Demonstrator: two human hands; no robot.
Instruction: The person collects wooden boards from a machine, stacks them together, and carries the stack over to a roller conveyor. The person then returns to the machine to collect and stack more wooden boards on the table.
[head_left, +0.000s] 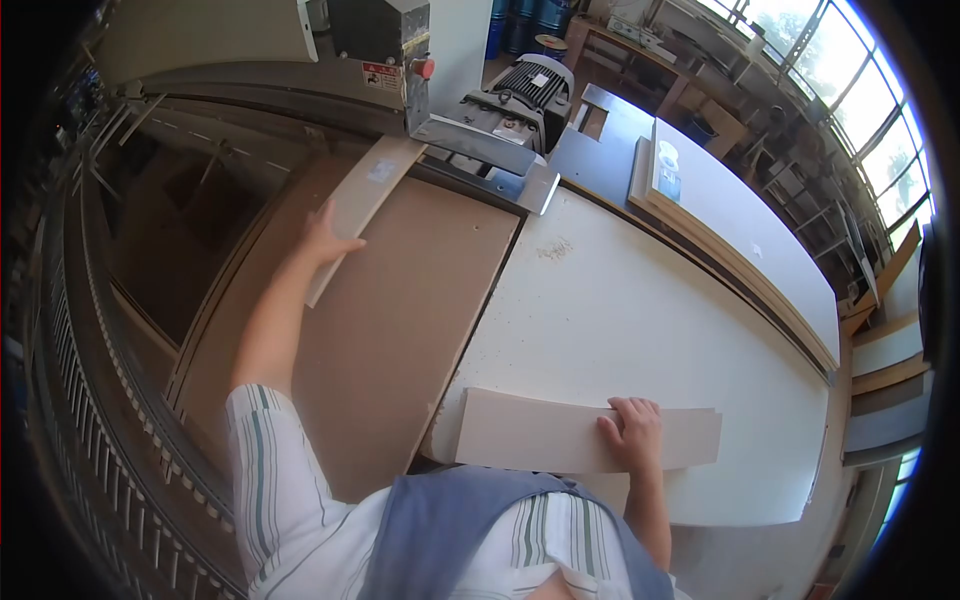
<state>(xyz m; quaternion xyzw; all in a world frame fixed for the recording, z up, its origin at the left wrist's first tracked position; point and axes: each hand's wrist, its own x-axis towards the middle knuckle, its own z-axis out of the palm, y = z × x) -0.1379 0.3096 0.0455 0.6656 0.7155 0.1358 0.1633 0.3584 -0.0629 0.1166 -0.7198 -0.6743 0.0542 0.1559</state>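
Observation:
A long, narrow pale board [358, 200] lies aslant on the brown work surface, its far end at the machine's metal edge. My left hand [323, 238] grips this board near its closer end, thumb stretched across the top and fingers along the left side. On the white table in front of my body rests a small stack of similar board strips [535, 430], slightly uneven at the right end. My right hand [634, 432] lies over that stack, its fingers bent at the far edge. The undersides of both hands are hidden.
The machine housing [375, 40] with a red button [425, 68] stands ahead, beside an electric motor [530, 85]. Large stacked panels [740, 230] lie at the right on a blue-grey surface [600, 150]. A roller conveyor [110, 400] runs along the left.

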